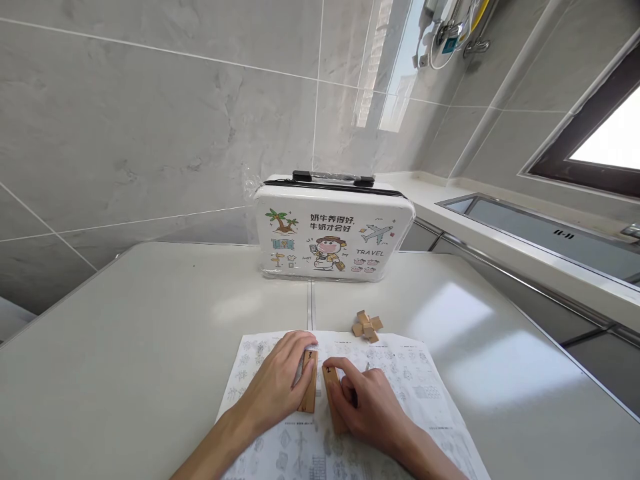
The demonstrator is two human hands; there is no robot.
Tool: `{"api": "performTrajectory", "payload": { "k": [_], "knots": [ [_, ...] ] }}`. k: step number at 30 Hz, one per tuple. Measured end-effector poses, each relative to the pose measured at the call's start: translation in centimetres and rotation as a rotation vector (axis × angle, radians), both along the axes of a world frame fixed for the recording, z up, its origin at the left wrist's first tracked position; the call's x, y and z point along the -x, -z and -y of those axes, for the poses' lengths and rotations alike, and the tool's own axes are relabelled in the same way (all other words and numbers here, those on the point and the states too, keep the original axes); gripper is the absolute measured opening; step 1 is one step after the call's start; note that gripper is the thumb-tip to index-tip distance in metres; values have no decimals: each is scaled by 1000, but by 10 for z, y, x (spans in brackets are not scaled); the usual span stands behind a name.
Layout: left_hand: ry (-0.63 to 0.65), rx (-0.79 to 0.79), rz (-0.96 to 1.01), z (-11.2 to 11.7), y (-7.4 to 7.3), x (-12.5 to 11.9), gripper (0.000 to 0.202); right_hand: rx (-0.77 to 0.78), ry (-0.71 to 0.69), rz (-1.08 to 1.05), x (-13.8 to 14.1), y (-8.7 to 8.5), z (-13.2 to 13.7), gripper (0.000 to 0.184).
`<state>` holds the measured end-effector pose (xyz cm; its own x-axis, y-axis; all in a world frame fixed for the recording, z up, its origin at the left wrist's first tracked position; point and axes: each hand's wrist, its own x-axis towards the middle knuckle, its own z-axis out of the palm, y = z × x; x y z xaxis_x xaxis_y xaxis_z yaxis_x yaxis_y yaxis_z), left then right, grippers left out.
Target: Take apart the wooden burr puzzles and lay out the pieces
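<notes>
Here, the left wooden block (310, 385) and right wooden block (331, 381) point lengthwise at the far edge of the paper sheet (250, 353), their gap narrowing that way — left hand (280, 377) closed round the first, right hand (369, 401) pinching the second.

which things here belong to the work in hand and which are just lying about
In hand:
- wooden block at left hand
- second block at right hand
- printed sheet beneath
- wooden cross, probably, matching wood

Lying about:
- printed case
- its clear wrap
</notes>
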<state>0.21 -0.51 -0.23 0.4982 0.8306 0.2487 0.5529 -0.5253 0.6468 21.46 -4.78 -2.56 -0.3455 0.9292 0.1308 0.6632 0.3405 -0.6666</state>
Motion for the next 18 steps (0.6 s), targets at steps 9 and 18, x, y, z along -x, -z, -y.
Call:
{"api": "performTrajectory", "payload": {
  "k": [9,18],
  "knots": [
    [175,18,-96,4,3,2,38,-48,23,15,1,4,0,25],
    [258,-14,-102,4,-5,-3,86,-30,14,-26,1,3,-1,22]
  ]
}}
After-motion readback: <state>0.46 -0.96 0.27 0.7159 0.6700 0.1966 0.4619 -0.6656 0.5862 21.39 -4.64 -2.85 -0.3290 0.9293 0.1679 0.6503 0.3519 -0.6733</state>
